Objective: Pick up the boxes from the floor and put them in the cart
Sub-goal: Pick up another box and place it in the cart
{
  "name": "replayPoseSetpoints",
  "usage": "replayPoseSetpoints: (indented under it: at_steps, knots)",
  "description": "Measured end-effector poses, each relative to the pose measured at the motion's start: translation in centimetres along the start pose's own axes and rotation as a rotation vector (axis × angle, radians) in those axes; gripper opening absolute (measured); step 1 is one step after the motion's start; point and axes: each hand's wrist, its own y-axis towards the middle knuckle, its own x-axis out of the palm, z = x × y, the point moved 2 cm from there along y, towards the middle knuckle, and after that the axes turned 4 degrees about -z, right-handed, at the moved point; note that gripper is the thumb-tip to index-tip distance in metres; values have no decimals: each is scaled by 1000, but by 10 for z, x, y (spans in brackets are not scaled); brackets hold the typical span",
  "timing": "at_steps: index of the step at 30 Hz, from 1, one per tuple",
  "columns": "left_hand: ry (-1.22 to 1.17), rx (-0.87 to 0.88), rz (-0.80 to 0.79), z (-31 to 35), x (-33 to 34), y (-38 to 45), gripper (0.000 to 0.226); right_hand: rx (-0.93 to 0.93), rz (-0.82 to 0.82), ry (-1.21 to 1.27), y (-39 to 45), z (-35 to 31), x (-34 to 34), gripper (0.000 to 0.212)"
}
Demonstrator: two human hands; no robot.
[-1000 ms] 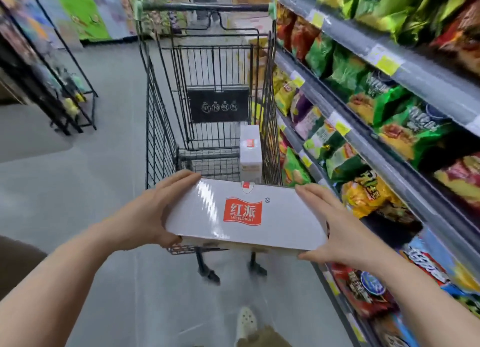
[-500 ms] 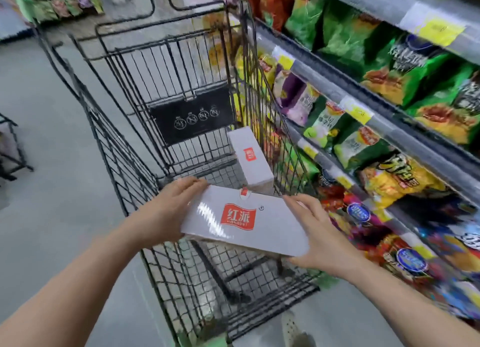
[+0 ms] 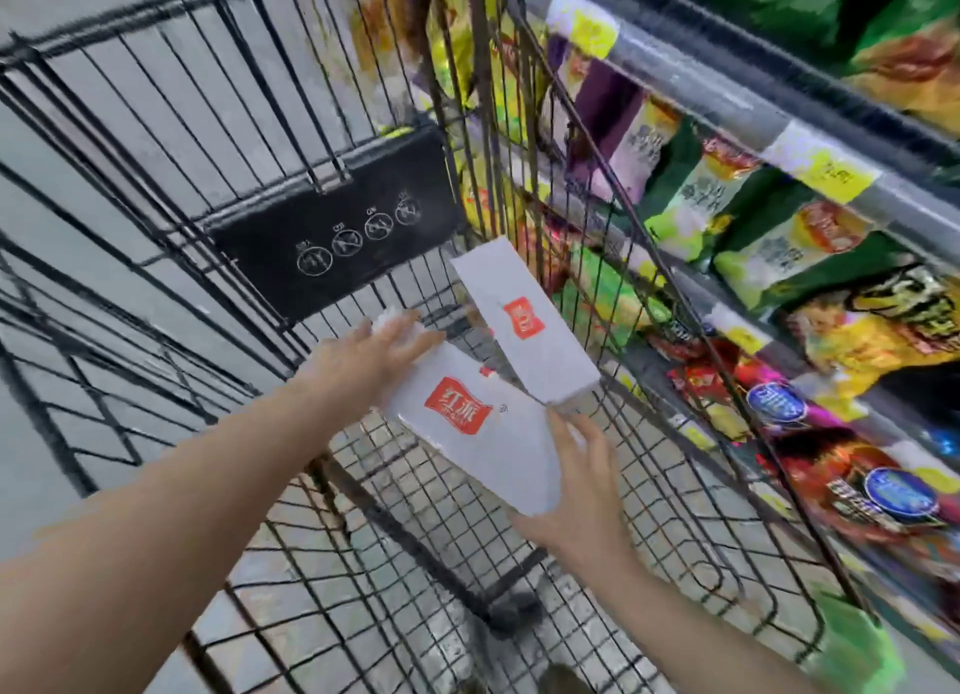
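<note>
Shop aisle: a wire cart (image 3: pixel 156 184) stands beside snack shelves (image 3: pixel 779 137), with two white boxes inside its basket.

Left hand (image 3: pixel 363 361): fingers (image 3: pixel 410 332) extended and slightly spread, flat against the far end of the held box (image 3: pixel 467 433). Right hand (image 3: pixel 576 491): fingers straight, loosely apart, cupping the near end, thumb on the top face. The held box, bearing a red logo, is low over the mesh floor; contact is unclear. Its far corner meets a second box (image 3: pixel 524 319) near the right wall. Behind: a black placard (image 3: pixel 337 226).
</note>
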Motion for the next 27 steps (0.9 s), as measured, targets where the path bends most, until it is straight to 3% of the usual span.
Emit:
replayPoseSetpoints:
  at_steps: [5,9,12,16,19,23,27]
  knots:
    - [-130,-166,201,-2,12,42,94,125,130,71,46,-7,31,98]
    - [-854,-122,-7,46,70,44,74,200,-1,120,64,-1,55,83]
    - [-1160,-52,16,72,92,49,69,98,-92,26,64,12,55,68]
    - [-1175,-56,51,76,101,55,86,-5,46,-60,69,34,28,50]
    - [-1131,-94,10,79,106,59,109,-124,162,-307,83,55,10,64]
    - [-1193,-128,26,79,110,67,117,-141,-157,-583,95,73,0,91]
    - [-1166,-136,6,66,109,79,118,-150,-191,-588,98,73,-6,98]
